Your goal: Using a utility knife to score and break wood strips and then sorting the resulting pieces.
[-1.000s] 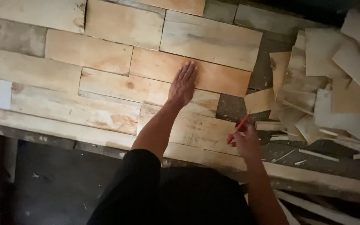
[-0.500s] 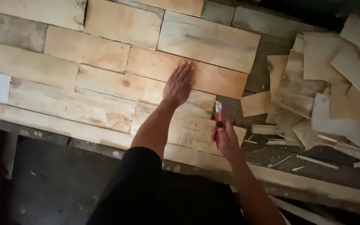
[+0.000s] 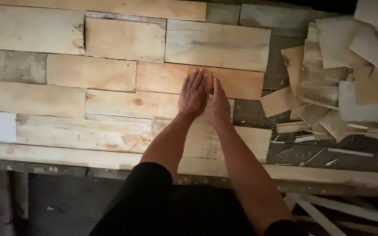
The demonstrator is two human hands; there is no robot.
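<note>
- Red pencil [image 3: 212,83] upright between the two hands, tip over the reddish board [image 3: 241,83] in the middle row of the laid wooden panel.
- Right hand [image 3: 218,105] closed around the pencil's lower part, knuckles up, resting on the boards.
- Left hand [image 3: 192,94] spread flat and holding nothing, palm down, fingers straight, pressed on the same reddish board and touching the right hand.
- Pale plank [image 3: 217,43] just above the reddish board; lighter plank [image 3: 132,105] left of the hands, another one [image 3: 224,140] under the forearms.
- Loose heap of wood offcuts [image 3: 342,78] well off to the right, thin splinters [image 3: 329,150] scattered below it.
- Long edge rail [image 3: 57,153] along the near side of the panel.
</note>
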